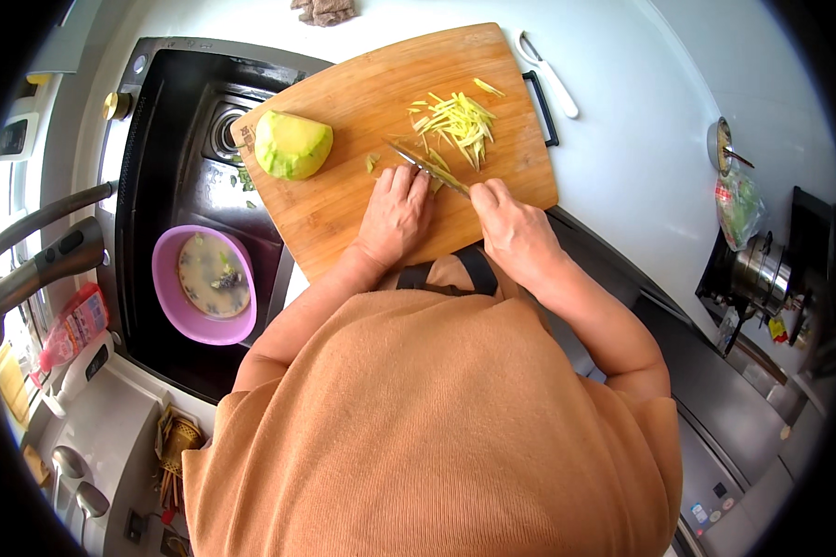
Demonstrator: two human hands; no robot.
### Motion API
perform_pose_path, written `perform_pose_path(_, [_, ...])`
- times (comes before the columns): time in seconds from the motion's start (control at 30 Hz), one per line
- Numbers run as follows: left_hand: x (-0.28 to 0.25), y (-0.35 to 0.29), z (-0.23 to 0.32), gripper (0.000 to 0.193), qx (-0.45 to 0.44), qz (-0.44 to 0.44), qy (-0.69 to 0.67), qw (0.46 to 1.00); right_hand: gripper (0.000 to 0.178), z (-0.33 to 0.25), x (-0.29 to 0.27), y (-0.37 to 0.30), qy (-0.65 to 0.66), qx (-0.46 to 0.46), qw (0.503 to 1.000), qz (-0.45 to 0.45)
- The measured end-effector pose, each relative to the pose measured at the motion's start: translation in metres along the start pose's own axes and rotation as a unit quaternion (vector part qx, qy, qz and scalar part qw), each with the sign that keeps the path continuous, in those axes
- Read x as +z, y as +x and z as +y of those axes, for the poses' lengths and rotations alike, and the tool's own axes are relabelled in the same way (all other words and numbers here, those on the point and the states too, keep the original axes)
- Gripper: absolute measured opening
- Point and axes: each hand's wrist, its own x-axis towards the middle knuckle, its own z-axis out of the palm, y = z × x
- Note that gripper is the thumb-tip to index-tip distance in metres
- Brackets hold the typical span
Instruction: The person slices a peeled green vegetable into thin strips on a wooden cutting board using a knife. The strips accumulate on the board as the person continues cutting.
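My right hand [515, 227] grips the handle of a kitchen knife [427, 167], whose blade points to the far left across the wooden cutting board [367, 97]. Beside the blade, my left hand [398, 213] is closed, with its fingertips bent down to the board; what lies under them is mostly hidden. Just beyond the knife spreads a pile of thin yellow-green strips [463, 123]. A large peeled, pale green vegetable [293, 147] with a flat cut face rests at the board's left. Small slices [372, 162] lie between it and the blade.
The board overlaps a dark sink [172, 139], where a purple basin [163, 278] holds cloudy water and bits of greens. A white-handled peeler [557, 88] lies right of the board's black handle [541, 110]. A brown cloth [325, 9] is at the back. A steel pot [760, 271] stands far right.
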Motion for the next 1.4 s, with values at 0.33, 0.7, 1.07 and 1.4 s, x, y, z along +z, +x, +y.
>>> perform_pose_path(0.33, [-0.001,0.001,0.003,0.038,-0.016,0.03,-0.042,0.999,0.02,0.004,0.017,0.01,0.032,0.016,0.998,0.059])
perform_pose_path(0.7, [0.0,0.001,0.001,0.029,0.001,0.034,-0.032,0.999,0.024,0.002,-0.008,-0.01,0.004,0.008,1.0,-0.005])
perform_pose_path(1.07, [-0.002,0.001,0.003,0.034,-0.004,0.015,-0.021,1.0,0.023,0.001,0.008,0.01,0.012,-0.004,1.0,0.015])
perform_pose_path(1.4, [-0.004,0.002,0.003,0.04,-0.002,0.031,-0.046,0.998,0.016,0.007,0.012,0.01,0.085,0.061,0.993,0.061])
